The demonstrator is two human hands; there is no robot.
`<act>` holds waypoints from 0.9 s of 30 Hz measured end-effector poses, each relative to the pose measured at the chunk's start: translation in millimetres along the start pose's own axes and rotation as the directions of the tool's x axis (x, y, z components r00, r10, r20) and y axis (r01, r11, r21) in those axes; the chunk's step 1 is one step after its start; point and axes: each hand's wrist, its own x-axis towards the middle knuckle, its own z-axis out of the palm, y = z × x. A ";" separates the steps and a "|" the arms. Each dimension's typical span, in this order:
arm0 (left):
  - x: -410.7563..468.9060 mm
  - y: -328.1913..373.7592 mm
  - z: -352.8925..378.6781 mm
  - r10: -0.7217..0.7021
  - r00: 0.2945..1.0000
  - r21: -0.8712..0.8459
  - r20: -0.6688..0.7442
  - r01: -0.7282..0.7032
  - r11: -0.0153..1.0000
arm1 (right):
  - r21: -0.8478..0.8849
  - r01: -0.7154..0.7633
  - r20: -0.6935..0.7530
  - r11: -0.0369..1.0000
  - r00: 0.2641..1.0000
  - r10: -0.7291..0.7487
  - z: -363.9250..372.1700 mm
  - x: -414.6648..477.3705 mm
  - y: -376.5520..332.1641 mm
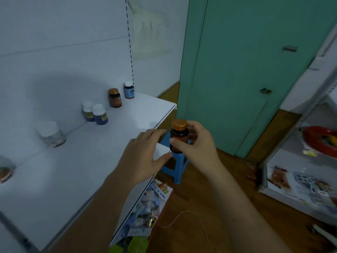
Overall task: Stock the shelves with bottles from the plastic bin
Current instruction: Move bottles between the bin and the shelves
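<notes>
Just off the front edge of the white shelf (73, 170), the right hand (198, 143) pinches an upright amber bottle (178, 136) with a gold cap, thumb in front and fingers curled behind. The left hand (144, 157) is open, fingers straight, just beside the bottle; contact not discernible. Other bottles (100, 114) stand along the shelf's back.

The right hand (198, 143) grips an upright amber bottle (179, 134) with a gold cap just off the front edge of the white shelf (82, 170), the left hand (144, 154) beside it with straight fingers (155, 133), while other bottles (115, 98) stand along the back edge.
</notes>
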 end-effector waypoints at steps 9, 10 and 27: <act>69.7 -62.0 14.2 -0.200 0.976 0.021 -0.085 0.202 0.979 | 0.065 -0.011 0.129 0.998 0.992 0.002 39.4 115.6 31.9; 73.9 -68.7 14.7 -0.223 0.970 0.030 -0.098 0.227 0.973 | 0.086 -0.008 0.149 0.996 0.989 -0.005 46.0 129.3 35.9; 124.5 -89.1 20.9 -0.627 0.692 0.112 -0.358 0.699 0.707 | 0.209 0.079 0.642 0.975 0.741 -0.198 176.0 324.7 89.4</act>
